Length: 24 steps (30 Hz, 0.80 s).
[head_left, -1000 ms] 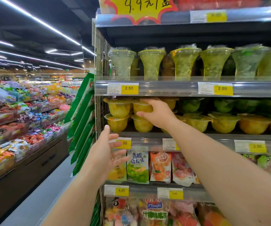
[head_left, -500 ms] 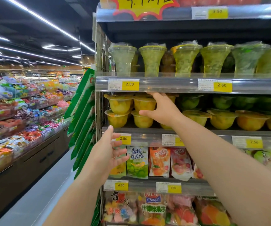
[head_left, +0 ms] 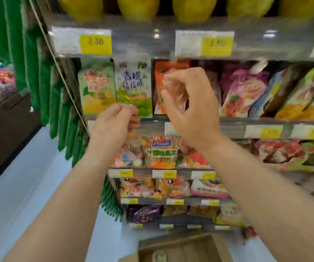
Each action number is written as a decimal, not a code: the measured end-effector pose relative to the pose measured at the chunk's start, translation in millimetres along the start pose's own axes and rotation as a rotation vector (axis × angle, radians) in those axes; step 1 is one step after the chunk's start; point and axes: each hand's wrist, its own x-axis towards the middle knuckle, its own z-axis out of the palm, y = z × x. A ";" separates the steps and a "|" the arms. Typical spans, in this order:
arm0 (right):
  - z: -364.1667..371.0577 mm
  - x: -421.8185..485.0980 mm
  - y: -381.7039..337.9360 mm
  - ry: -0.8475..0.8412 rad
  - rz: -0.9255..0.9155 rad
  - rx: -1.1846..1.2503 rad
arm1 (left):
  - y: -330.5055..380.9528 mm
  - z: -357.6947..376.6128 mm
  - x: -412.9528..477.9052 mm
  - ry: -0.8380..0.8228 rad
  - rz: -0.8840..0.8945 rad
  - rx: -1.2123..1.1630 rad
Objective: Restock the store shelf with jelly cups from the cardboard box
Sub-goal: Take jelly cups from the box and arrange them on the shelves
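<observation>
Jelly cups (head_left: 137,6), yellow-green and blurred, stand in a row on the upper shelf (head_left: 143,40), only their rounded bottoms showing above the 2.50 price tags (head_left: 95,42). Below, the cardboard box (head_left: 186,248) sits open on the floor (head_left: 29,186) at the foot of the shelving. Both hands hang before the snack pouches (head_left: 133,86), grasping nothing: the left hand (head_left: 114,125) with fingers clenched toward the thumb, the right hand (head_left: 194,112) loosely curled, released.

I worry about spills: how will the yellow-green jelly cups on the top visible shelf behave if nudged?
The jelly cups narrow toward the base, so they probably tip easily. They stand close in a row, so one tipping may knock its neighbour.
</observation>
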 end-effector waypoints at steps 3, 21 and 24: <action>27.6 -103.7 34.3 -0.226 0.272 0.120 | -84.1 15.4 -3.1 -0.016 -0.091 0.007; 139.2 -764.4 124.6 -1.216 1.321 -0.095 | -726.6 51.6 -187.5 -0.524 -0.937 0.589; 147.9 -835.4 128.0 -1.541 1.411 -0.057 | -791.8 62.9 -227.7 -0.816 -1.002 0.845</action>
